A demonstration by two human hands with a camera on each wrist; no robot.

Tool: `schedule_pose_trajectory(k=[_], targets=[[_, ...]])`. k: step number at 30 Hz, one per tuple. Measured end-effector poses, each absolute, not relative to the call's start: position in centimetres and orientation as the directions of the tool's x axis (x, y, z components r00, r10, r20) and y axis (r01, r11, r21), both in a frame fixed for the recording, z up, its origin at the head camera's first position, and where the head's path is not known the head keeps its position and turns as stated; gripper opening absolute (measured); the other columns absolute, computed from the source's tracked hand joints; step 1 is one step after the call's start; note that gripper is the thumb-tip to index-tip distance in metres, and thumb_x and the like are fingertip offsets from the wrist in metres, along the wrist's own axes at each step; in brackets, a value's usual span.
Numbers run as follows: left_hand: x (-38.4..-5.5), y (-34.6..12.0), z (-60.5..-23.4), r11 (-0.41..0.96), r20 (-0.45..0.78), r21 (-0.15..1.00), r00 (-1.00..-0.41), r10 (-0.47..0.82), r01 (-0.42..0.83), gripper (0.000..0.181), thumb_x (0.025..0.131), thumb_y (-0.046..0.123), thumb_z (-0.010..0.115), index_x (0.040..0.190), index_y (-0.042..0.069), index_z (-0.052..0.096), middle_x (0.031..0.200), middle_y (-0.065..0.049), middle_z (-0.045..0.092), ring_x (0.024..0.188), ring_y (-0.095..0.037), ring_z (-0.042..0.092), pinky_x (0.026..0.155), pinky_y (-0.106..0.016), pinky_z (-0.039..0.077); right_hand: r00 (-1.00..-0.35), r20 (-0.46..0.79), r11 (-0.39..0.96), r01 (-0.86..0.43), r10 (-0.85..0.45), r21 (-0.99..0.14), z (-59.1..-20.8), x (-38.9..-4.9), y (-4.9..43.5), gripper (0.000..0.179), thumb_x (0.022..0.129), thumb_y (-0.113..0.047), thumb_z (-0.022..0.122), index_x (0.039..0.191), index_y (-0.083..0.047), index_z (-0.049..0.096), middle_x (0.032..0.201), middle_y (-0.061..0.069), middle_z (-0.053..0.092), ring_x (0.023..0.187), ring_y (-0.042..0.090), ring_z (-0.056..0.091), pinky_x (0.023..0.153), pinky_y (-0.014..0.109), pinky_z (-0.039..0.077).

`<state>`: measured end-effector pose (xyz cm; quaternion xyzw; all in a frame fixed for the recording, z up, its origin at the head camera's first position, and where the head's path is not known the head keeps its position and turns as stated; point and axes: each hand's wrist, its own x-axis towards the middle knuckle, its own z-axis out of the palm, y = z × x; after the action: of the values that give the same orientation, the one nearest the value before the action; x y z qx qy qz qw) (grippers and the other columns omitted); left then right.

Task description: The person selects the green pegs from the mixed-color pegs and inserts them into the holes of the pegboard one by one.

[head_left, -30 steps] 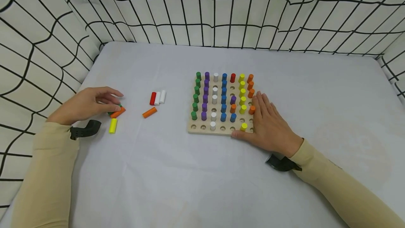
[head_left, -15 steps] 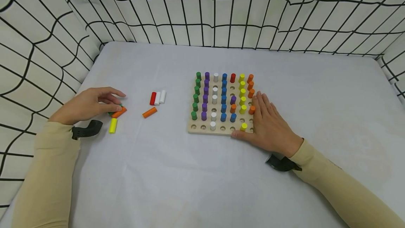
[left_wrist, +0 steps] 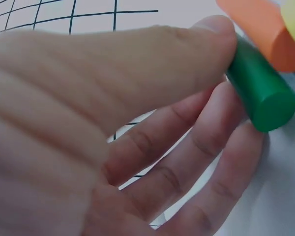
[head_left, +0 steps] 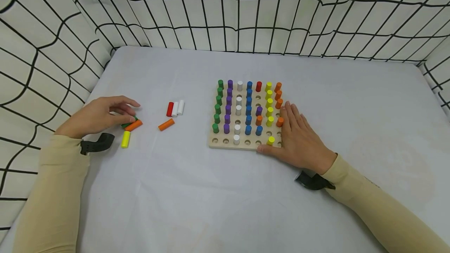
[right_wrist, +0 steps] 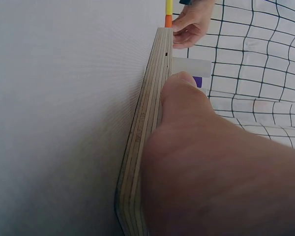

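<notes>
My left hand (head_left: pixel 96 115) is low over the table at the left, and its thumb and fingers pinch a green peg (left_wrist: pixel 263 91). Close against that peg lies an orange peg (head_left: pixel 134 125), with a yellow peg (head_left: pixel 125 139) just nearer to me. On the right side, my right hand (head_left: pixel 304 143) rests flat with straight fingers along the right edge of a wooden pegboard (head_left: pixel 219 146), its thumb at the front edge. Columns of green, purple, white, blue, yellow and orange pegs stand in the board. Some holes are bare, and the hand hides part of the right column.
Between the left hand and the board lie a red peg (head_left: pixel 170 109), two white pegs (head_left: pixel 181 107) and another orange peg (head_left: pixel 166 124). A white cloth covers the table (head_left: pixel 183 198). Black wire grid (head_left: pixel 225 13) stands behind it and at the sides.
My left hand has shifted slightly to the right. The orange peg beside it has slid a little right and turned, and more of the green peg shows. My right hand has stayed still.
</notes>
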<state>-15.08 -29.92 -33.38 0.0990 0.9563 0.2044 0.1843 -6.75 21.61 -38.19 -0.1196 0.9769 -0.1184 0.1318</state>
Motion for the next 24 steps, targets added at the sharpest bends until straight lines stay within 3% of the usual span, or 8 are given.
schedule_pose_trajectory(k=[8, 16, 24], targets=[[-15.16, -30.01, -33.14, 0.916, -0.34, 0.394, -0.914, 0.222, 0.076, 0.047, 0.097, 0.04, 0.072, 0.138, 0.018, 0.062, 0.128, -0.013, 0.069, 0.102, -0.015, 0.062, 0.076, -0.02, 0.051, -0.936, -0.227, 0.942, -0.206, -0.268, -0.264, -38.11, -6.71, 21.58, 0.136, 0.081, -0.09, 0.052, 0.163, 0.003, -0.006, 0.174, 0.023, -0.008, 0.163, 0.043, -0.003, 0.131, 0.063, 0.01], [-14.92, -30.45, -32.93, 0.911, -0.341, 0.403, -0.908, 0.242, 0.091, 0.044, 0.097, 0.036, 0.073, 0.136, 0.018, 0.064, 0.125, -0.009, 0.071, 0.091, 0.006, 0.059, 0.075, -0.018, 0.051, -0.936, -0.223, 0.942, -0.213, -0.273, -0.261, -38.12, -6.69, 21.61, 0.136, 0.082, -0.09, 0.052, 0.163, 0.003, -0.005, 0.174, 0.023, -0.008, 0.163, 0.043, -0.003, 0.131, 0.063, 0.011], [-15.06, -30.47, -33.06, 0.913, -0.343, 0.396, -0.906, 0.248, 0.1, 0.04, 0.097, 0.033, 0.074, 0.132, 0.017, 0.067, 0.123, -0.009, 0.072, 0.092, 0.004, 0.06, 0.075, -0.019, 0.052, -0.936, -0.226, 0.943, -0.209, -0.27, -0.258, -38.2, -6.75, 21.63, 0.136, 0.081, -0.09, 0.052, 0.163, 0.003, -0.005, 0.174, 0.022, -0.008, 0.163, 0.044, -0.002, 0.131, 0.063, 0.011]])
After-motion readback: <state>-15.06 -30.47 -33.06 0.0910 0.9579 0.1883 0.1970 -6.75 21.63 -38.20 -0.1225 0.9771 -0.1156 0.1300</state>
